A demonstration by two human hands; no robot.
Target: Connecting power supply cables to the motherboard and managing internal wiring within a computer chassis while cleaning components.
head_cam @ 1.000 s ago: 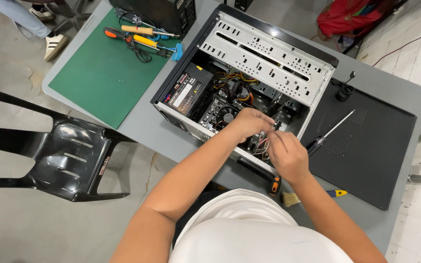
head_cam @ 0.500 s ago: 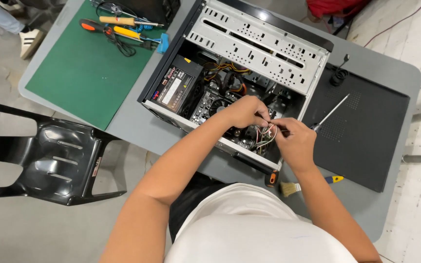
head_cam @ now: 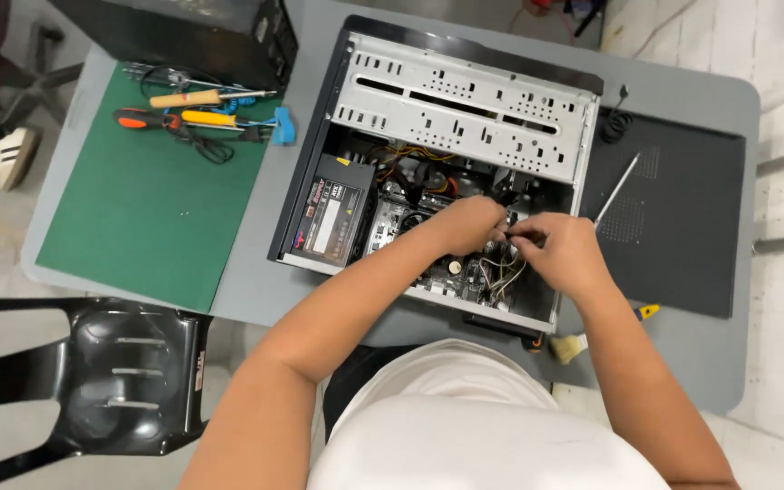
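left hand (head_cam: 474,222) grip pinched on thin wires (head_cam: 505,272) inside open computer case (head_cam: 465,91) | right hand (head_cam: 560,249) pinches same bundle, fingertips meeting | wires trail toward person, both hands equally near

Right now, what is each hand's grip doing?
Left hand: closed, fingers pinching thin wires inside the case.
Right hand: closed, pinching the same wires.

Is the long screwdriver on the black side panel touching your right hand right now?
Apart. The head view shows the screwdriver lying on the black panel, with a clear strip of case edge between it and the right hand.
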